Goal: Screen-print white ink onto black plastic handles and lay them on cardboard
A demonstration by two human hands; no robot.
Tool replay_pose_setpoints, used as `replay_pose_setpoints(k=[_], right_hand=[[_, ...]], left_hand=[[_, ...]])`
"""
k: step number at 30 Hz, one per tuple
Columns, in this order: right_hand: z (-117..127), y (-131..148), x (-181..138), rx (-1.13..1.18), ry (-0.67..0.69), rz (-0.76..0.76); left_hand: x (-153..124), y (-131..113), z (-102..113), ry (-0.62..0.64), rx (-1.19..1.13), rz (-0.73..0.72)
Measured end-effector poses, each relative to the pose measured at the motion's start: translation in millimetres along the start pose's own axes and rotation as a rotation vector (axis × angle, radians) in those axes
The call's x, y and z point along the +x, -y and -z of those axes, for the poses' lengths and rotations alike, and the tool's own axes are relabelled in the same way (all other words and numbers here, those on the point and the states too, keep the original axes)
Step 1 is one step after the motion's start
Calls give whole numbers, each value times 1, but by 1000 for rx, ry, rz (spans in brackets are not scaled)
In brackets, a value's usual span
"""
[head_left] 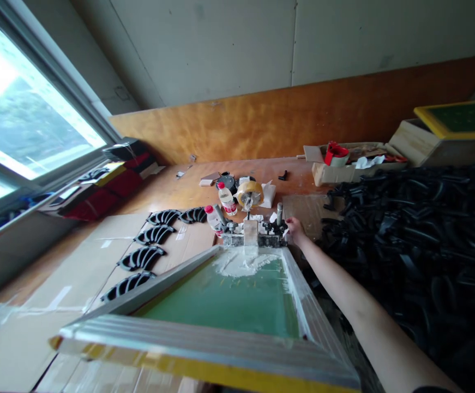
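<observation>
A screen-printing frame (pixel 172 326) with green mesh is tilted, its near edge raised toward me. White paste (pixel 237 263) is smeared over the far end of the mesh. My right hand (pixel 296 231) reaches along the frame's right side to the black-knobbed hinge clamp (pixel 278 226) at the back. Its fingers are closed beside the clamp; a small whitish bit shows at them, too small to name. Under the near edge, a small skin-toned patch (pixel 192 385) may be part of my left hand; its fingers are hidden.
Curved black ribbed parts (pixel 141 257) stand in a row on cardboard (pixel 85 262) at left. Behind the clamp are red-capped bottles (pixel 227 199) and a tape roll (pixel 249 195). A large heap of black parts (pixel 421 245) fills the right, below an open carton (pixel 343 173).
</observation>
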State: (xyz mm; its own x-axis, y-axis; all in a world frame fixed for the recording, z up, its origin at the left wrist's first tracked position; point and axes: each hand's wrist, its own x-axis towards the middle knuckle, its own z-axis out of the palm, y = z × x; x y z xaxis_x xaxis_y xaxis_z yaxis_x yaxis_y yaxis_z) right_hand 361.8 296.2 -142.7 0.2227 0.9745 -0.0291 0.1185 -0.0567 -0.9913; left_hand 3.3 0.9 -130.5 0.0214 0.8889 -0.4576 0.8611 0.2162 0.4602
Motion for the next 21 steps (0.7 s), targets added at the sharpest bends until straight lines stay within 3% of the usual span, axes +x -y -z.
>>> replay_pose_setpoints(k=[3, 6, 10, 13, 16, 19, 21], right_hand=[[29, -3, -34, 68, -128, -78], [57, -6, -90, 272, -170, -184], [68, -8, -174, 395, -98, -315], [49, -9, -225, 391, -52, -276], [12, -4, -262, 183, -46, -159], [-35, 7, -289, -165, 21, 47], [-68, 13, -303, -321, 168, 242]], left_hand=[[-2, 16, -8, 71, 173, -44], [-3, 29, -6, 123, 415, -138], [-7, 29, 4, 75, 333, -141], [-13, 23, 3, -39, 221, -55], [-21, 18, -4, -120, 253, -21], [-26, 18, -10, -139, 299, -14], [-28, 19, -11, -126, 313, -26]])
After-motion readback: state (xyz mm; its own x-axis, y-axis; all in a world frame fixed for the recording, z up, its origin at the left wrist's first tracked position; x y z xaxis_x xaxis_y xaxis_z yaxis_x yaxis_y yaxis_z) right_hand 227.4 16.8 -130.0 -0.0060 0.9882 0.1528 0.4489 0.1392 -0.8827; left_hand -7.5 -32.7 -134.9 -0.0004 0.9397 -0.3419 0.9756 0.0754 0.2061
